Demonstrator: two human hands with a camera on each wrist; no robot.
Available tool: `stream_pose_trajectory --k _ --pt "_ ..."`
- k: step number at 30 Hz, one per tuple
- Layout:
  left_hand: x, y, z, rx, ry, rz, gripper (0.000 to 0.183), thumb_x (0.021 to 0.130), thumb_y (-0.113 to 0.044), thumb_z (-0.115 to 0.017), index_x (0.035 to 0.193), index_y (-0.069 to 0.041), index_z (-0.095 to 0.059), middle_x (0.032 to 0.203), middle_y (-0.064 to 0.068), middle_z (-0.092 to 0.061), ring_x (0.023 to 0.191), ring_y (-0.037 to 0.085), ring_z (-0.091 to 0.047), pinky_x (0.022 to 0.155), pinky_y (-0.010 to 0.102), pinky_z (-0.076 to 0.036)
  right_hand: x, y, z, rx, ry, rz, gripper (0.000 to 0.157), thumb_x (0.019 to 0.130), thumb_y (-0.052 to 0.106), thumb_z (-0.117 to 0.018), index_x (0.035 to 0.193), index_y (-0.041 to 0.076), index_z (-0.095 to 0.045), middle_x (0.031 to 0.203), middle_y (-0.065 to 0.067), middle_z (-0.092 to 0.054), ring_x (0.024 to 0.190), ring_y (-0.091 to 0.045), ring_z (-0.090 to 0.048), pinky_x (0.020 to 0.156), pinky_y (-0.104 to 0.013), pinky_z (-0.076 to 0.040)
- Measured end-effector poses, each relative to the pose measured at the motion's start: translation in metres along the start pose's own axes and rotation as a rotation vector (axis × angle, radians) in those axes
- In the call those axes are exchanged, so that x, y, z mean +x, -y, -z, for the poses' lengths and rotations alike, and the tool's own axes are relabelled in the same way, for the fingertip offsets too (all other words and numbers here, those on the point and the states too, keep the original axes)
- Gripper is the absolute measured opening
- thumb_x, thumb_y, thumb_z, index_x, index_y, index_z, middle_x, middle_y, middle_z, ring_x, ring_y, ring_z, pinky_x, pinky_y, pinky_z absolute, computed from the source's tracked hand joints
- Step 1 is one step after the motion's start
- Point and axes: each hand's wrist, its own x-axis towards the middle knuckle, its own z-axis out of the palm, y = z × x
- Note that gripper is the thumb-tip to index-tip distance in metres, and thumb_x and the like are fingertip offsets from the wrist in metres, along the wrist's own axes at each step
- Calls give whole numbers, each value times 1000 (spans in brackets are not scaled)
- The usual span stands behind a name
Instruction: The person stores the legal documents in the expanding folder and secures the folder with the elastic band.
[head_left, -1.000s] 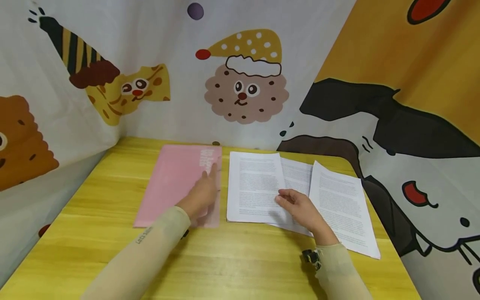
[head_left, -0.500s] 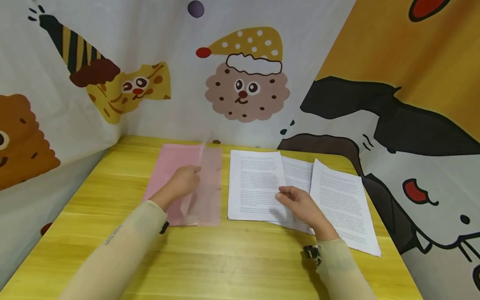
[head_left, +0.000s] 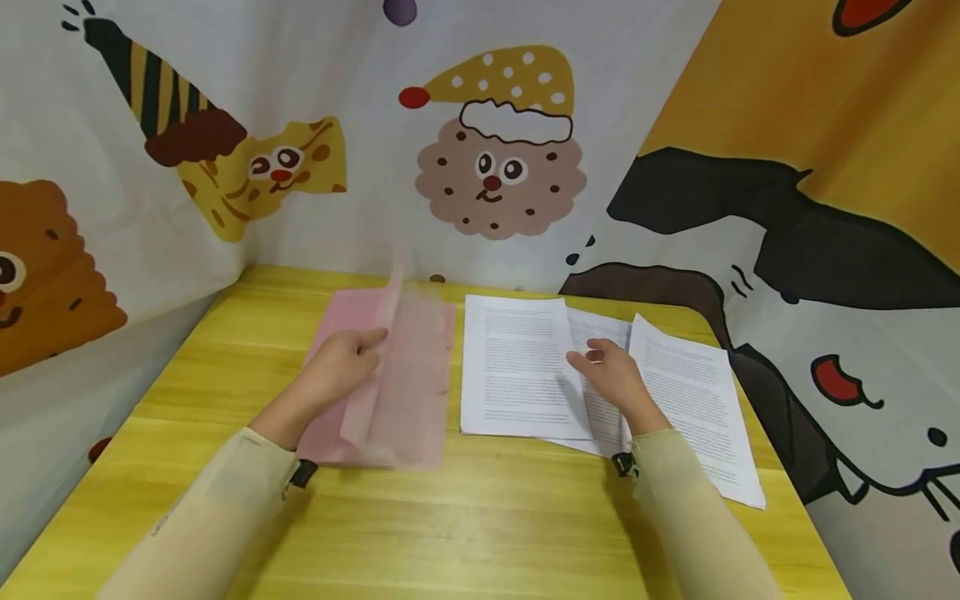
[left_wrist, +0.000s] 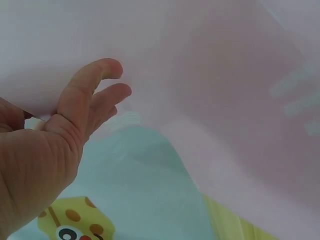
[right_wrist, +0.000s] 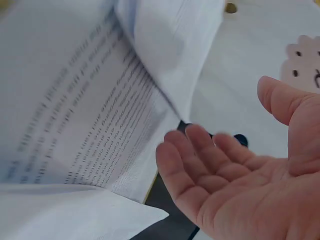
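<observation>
A pink plastic folder (head_left: 352,308) lies on the left part of the table, its front cover (head_left: 367,408) raised and bent leftward. My left hand (head_left: 341,367) pinches that cover by its edge. In the left wrist view, the pale pink sheet (left_wrist: 210,90) runs between thumb and fingers. My right hand (head_left: 617,382) hovers over the printed papers with loosely bent fingers, holding nothing. Beneath and around it are the left stack of papers (head_left: 517,358), a partly covered middle stack (head_left: 600,417) and a slanted right stack (head_left: 678,392). The right wrist view shows the palm (right_wrist: 255,195) beside printed pages (right_wrist: 100,115).
The yellow wood-grain table (head_left: 450,533) carries everything. A white curtain (head_left: 315,50) with cartoon prints hangs behind it and along both sides. Black wrist cameras (head_left: 303,473) sit on both cuffs.
My left hand has moved left and toward me, turning the folder's cover up from its right side. My right hand has shifted slightly right and away. The papers lie as before.
</observation>
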Motion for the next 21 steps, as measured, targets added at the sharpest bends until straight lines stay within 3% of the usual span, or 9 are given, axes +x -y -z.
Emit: stream_pose_trajectory --k 6,13,17,21 --pt "-6 0 0 -23 -24 -6 55 105 -8 -44 158 3 -45 165 22 -45 47 7 -25 42 25 -31 23 7 -3 -31 15 -130 105 99 60 -65 168 -3 -17 164 -33 -41 150 -48 -43 121 -61 -42" --pt "-8 2 -1 -59 -30 4 55 105 -7 -44 158 3 -45 165 20 -44 47 8 -24 44 24 -30 35 10 -6 109 39 -237 101 101 54 -65 168 -5 -18 169 -32 -34 151 -44 -45 124 -57 -40" --pt "-9 2 1 -83 -27 14 55 105 -7 -44 159 2 -44 167 19 -43 47 8 -24 44 25 -29 43 7 -10 201 64 -286 97 100 55 -66 169 0 -25 156 -27 -51 131 -33 -62 113 -48 -52" --pt "-11 3 3 -109 -23 17 55 106 -8 -44 160 1 -43 168 18 -41 46 7 -24 43 25 -29 47 6 -16 292 119 -283 91 100 54 -68 167 2 -34 141 -19 -61 111 -23 -63 100 -37 -55"
